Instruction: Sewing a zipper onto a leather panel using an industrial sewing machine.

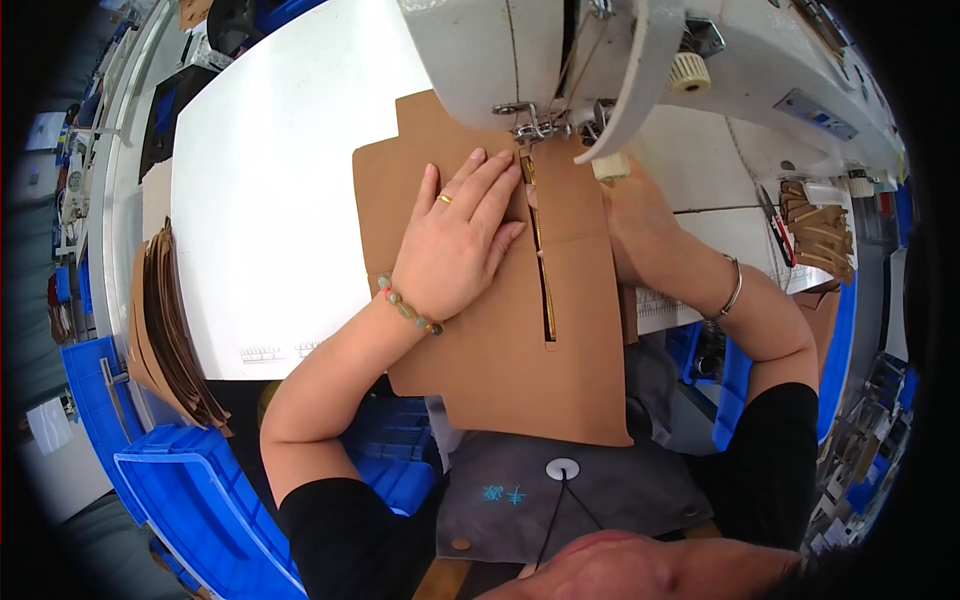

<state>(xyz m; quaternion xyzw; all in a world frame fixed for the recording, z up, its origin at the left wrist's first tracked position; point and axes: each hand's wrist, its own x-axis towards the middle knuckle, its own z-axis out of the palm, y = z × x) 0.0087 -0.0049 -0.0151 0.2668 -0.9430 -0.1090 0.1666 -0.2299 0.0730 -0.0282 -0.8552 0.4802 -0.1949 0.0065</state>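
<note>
A brown sheet with a long narrow slot edged in gold-coloured material lies under the head of a white sewing machine, the slot running up to the metal presser foot. My left hand rests flat on the sheet just left of the slot, fingers stretched out, a ring on one finger. My right hand is at the sheet's right edge, below the machine's white guard; its fingers are hidden by the sheet and machine parts.
The white worktable holds a stack of brown pieces at left and scissors beside brown strips at right. Blue bins sit below the table at left, with more blue containers at right.
</note>
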